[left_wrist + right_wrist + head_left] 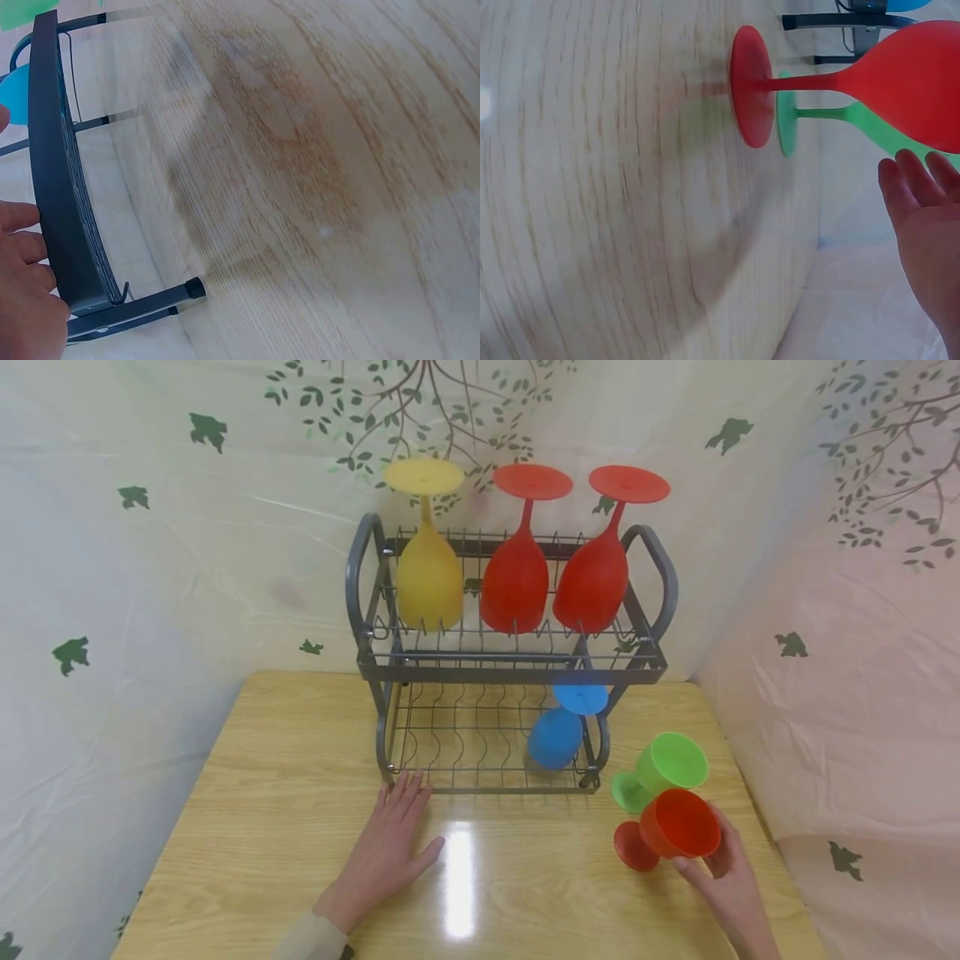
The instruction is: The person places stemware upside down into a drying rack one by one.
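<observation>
In the head view a red wine glass (682, 824) stands at the right of the table, bowl up. My right hand (726, 868) is at the right side of its bowl, thumb on the near side and fingers round the far side. The right wrist view shows several fingertips (906, 159) right at the bowl. A green wine glass (672, 762) stands just behind the red one. My left hand (390, 843) rests with extended fingers at the lower front left corner of a dark two-tier dish rack (513, 675), fingertips touching its front bar.
Upside down on the upper tier are a yellow wine glass (430, 578) and two red ones, one in the middle (515, 581) and one at the right (592, 581). A blue wine glass (557, 739) leans inverted on the lower tier's right side. Patterned cloth (847, 710) encloses the wooden table (540, 893).
</observation>
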Demonstrator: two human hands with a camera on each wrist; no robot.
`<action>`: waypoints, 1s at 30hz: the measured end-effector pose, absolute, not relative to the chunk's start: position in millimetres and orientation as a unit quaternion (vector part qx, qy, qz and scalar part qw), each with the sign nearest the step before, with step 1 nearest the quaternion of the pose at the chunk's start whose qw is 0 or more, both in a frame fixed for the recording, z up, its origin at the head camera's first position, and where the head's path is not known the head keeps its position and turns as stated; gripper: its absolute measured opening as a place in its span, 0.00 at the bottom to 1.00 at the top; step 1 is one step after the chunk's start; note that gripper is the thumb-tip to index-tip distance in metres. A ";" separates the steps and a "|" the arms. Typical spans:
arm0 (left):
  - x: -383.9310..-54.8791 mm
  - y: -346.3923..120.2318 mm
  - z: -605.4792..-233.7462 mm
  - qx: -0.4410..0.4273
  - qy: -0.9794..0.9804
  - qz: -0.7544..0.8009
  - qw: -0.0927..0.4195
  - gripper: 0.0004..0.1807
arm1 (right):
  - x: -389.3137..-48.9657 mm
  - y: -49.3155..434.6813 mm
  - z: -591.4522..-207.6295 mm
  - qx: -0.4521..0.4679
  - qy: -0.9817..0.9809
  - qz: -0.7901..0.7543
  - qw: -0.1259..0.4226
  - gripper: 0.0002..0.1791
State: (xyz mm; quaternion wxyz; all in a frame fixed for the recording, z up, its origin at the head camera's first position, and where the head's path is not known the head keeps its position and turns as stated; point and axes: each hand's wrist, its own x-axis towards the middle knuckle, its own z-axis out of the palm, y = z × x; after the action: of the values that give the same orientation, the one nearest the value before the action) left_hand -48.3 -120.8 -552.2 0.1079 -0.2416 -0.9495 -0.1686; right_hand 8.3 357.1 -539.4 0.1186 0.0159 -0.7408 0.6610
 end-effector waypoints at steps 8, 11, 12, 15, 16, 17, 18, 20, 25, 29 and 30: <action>-48.0 -120.6 -552.3 -0.241 -0.950 -0.163 0.110 0.43 | 7.4 354.4 -542.1 0.001 -0.746 0.656 0.118 0.45; -48.1 -120.5 -552.3 -0.241 -0.950 -0.165 0.111 0.43 | 7.7 354.1 -541.7 0.007 -0.747 0.654 0.119 0.44; -48.3 -120.4 -552.5 -0.241 -0.950 -0.165 0.111 0.43 | 8.0 354.0 -541.4 0.008 -0.748 0.653 0.120 0.44; -48.5 -120.5 -552.8 -0.241 -0.949 -0.166 0.112 0.43 | 9.5 353.2 -539.9 0.003 -0.754 0.646 0.120 0.45; -48.5 -120.5 -552.8 -0.241 -0.949 -0.166 0.112 0.43 | 10.0 352.8 -539.2 0.001 -0.754 0.645 0.121 0.45; -48.4 -120.6 -552.7 -0.241 -0.949 -0.168 0.112 0.44 | 10.5 352.4 -538.5 -0.001 -0.755 0.645 0.121 0.45; -48.3 -120.6 -552.6 -0.241 -0.949 -0.169 0.112 0.43 | 11.0 352.0 -537.6 -0.003 -0.756 0.643 0.122 0.45; -48.3 -120.7 -552.4 -0.240 -0.949 -0.172 0.112 0.43 | 12.2 351.0 -535.9 0.001 -0.753 0.646 0.127 0.45; -48.3 -120.8 -552.0 -0.241 -0.948 -0.174 0.113 0.43 | 15.1 346.9 -530.1 0.016 -0.746 0.652 0.135 0.45; -47.8 -121.4 -551.1 -0.241 -0.948 -0.177 0.111 0.43 | 17.5 343.3 -523.9 0.008 -0.766 0.630 0.126 0.45; -47.6 -121.4 -551.1 -0.241 -0.948 -0.177 0.110 0.43 | 17.9 342.5 -522.0 0.005 -0.772 0.624 0.124 0.45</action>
State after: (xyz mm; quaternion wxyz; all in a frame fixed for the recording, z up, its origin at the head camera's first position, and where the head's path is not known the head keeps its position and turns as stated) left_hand -47.6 -121.4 -551.1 0.1099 -0.2413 -0.9477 -0.1774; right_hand 17.9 342.5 -522.0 0.1238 0.0052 -0.7717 0.6238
